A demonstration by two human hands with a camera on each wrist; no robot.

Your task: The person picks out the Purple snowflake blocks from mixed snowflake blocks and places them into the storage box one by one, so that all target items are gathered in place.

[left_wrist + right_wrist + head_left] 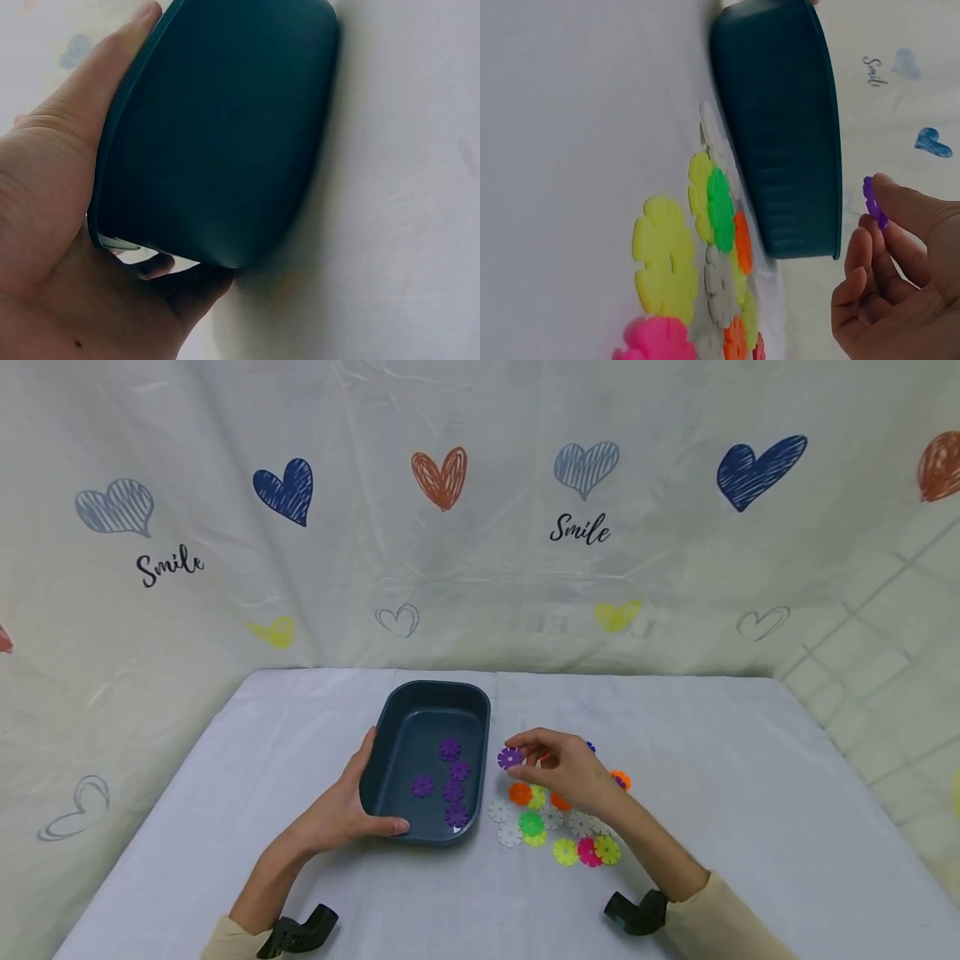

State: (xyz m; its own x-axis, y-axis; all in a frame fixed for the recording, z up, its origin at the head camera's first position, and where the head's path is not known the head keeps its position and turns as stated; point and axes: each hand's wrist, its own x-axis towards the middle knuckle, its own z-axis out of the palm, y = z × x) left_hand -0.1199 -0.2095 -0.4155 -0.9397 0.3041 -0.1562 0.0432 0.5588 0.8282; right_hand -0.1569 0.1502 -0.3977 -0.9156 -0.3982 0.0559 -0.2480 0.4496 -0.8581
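A dark teal plastic basin stands on the white-covered table, with several purple snowflake discs on its floor. My left hand grips the basin's left side, thumb over the near rim and fingers along the outer wall. In the left wrist view the basin's outer wall fills the middle. Between thumb and fingertips my right hand pinches one purple snowflake disc, held just right of the basin and above the pile. The right wrist view shows that purple disc edge-on.
Right of the basin lies a loose pile of snowflake discs: yellow, pink, green, orange and white. Part of the pile is hidden under my right hand. A curtain printed with hearts hangs behind the table.
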